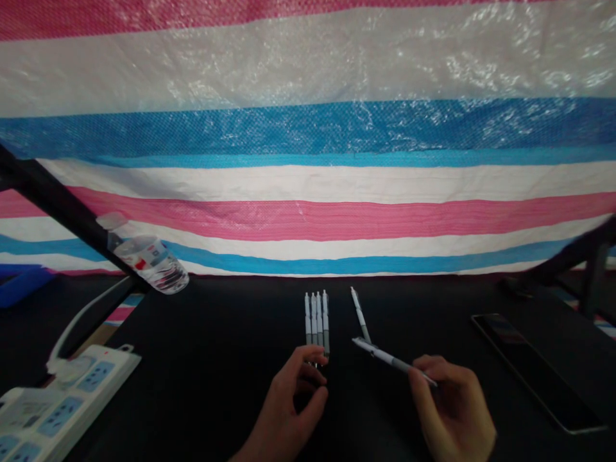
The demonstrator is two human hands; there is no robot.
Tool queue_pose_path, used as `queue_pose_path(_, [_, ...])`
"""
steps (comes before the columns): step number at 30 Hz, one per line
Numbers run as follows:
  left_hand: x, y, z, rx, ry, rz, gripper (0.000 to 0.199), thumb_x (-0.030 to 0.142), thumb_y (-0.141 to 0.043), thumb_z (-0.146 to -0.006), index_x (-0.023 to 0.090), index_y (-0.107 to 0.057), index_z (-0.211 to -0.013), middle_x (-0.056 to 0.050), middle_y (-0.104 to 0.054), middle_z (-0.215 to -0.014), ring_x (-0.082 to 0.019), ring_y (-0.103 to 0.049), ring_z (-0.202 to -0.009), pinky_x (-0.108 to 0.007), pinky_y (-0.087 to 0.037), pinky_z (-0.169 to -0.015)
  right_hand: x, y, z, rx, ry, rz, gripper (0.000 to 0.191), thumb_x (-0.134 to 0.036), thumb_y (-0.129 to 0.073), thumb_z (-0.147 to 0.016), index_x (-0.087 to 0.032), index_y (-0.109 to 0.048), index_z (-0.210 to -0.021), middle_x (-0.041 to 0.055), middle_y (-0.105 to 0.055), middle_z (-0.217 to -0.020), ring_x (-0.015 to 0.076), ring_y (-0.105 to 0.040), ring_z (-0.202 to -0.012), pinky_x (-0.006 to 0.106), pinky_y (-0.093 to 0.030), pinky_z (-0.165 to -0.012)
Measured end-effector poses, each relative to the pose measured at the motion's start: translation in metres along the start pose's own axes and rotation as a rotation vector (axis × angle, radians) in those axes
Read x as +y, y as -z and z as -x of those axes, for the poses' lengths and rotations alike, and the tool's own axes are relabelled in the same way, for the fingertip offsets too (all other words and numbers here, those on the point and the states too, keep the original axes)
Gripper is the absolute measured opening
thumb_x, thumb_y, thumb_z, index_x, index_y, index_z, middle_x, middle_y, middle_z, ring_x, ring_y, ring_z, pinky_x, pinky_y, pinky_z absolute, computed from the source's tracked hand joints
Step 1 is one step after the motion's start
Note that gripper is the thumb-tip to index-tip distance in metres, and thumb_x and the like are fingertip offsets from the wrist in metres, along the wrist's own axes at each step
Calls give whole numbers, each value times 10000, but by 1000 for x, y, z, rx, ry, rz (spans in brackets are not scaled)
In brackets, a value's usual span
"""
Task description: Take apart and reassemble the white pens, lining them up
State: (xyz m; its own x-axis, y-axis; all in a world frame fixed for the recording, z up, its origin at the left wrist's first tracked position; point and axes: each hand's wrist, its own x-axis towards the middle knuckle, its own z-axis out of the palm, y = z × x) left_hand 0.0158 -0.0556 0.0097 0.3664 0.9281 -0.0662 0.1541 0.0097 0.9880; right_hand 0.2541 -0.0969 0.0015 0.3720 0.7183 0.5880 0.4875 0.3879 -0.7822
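Several white-and-grey pens [316,317] lie side by side on the black table, tips of my left fingers at their near ends. My left hand [296,401] is half curled, thumb apart from the fingers, with nothing held between them. Right of the row, another pen [360,313] lies slightly slanted by itself. Between thumb and fingers, my right hand [452,404] grips a pen [385,357] by its grey part, its white end pointing up-left and overlapping the near end of the lone pen in view.
A dark phone [534,372] lies at the right. At the left are a white power strip [72,401] with a plugged-in cable and a clear plastic bottle [154,263] beside a black bar. Striped sheeting [308,218] hangs behind the black table [206,359].
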Motion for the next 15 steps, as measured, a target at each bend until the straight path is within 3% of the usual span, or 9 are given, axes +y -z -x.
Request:
queue_pose_path(3, [-4, -6, 5, -11, 55, 83, 520, 181, -665, -841, 281, -534, -1334, -105, -635, -1195, -183, -663, -820, -294, -555, -696, -7, -2, -1, 71, -419, -268, 264, -363, -696, -905, -251, -475, -816, -49, -554, -690, 101, -534, -479, 207, -454, -430])
queue_pose_path(6, [-7, -11, 8, -19, 72, 120, 643, 222, -713, -831, 337, -444, -1403, -101, -585, -1267, -143, -645, -741, -258, -530, -611, -12, -8, -2, 1, -696, -452, 405, -465, -720, -876, -247, -403, -749, -89, -502, -562, 75, -462, -398, 170, -350, -381])
queue_pose_path(8, [-7, -12, 8, -20, 84, 183, 578, 270, -716, -846, 333, -454, -1356, -71, -609, -1168, -120, -615, -669, -230, -498, -545, -12, -13, 0, -91, -790, -490, 461, -518, -727, -857, -243, -380, -728, -97, -502, -501, 58, -421, -349, 157, -294, -368])
queue_pose_path(11, [-3, -10, 6, 14, 103, 290, 278, 401, -693, -882, 247, -559, -1070, 2, -606, -845, -102, -555, -579, -200, -454, -495, -11, -17, 4, -218, -879, -492, 458, -588, -712, -842, -233, -432, -764, -106, -498, -454, 41, -370, -297, 144, -212, -347])
queue_pose_path(13, [0, -7, 4, 41, 109, 300, 288, 472, -688, -880, 208, -574, -898, 22, -574, -727, -98, -534, -557, -198, -445, -497, -10, -18, 6, -291, -921, -500, 447, -617, -697, -838, -212, -511, -823, -104, -497, -451, 41, -370, -294, 146, -201, -346])
queue_pose_path(15, [2, -5, 3, 63, 118, 304, 335, 513, -694, -868, 194, -593, -862, 28, -564, -669, -99, -529, -544, -199, -436, -496, -10, -18, 7, -361, -944, -506, 462, -632, -682, -840, -182, -577, -854, -90, -509, -471, 49, -412, -321, 156, -242, -364])
